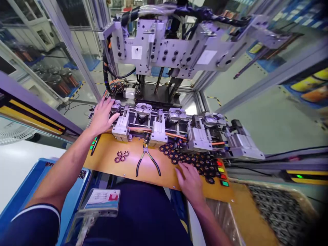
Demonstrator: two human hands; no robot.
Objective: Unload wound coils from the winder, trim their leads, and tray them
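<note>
My left hand (pixel 102 116) reaches over the leftmost round metal fixture (pixel 116 106) of the machine, fingers stretched and thumb apart. It covers part of that fixture. My right hand (pixel 190 181) lies at the near edge of a spread of small dark ring-shaped parts with copper-coloured windings (pixel 197 160). Its fingertips meet the closest rings, with the thumb held away from the fingers; I see nothing held in it. Between the hands, a pair of pliers (pixel 146 155) with black handles lies spread on the orange-brown work surface (pixel 107 164). Left of the pliers sits a small group of rings (pixel 121 156).
Three more fixtures, including a middle one (pixel 176 114), stand along the machine row. Above hangs a metal head plate (pixel 164 48) with cables. Lit buttons (pixel 221 169) line the right edge. A blue tray (pixel 74 194) is at left, a box of grey parts (pixel 279 208) at right.
</note>
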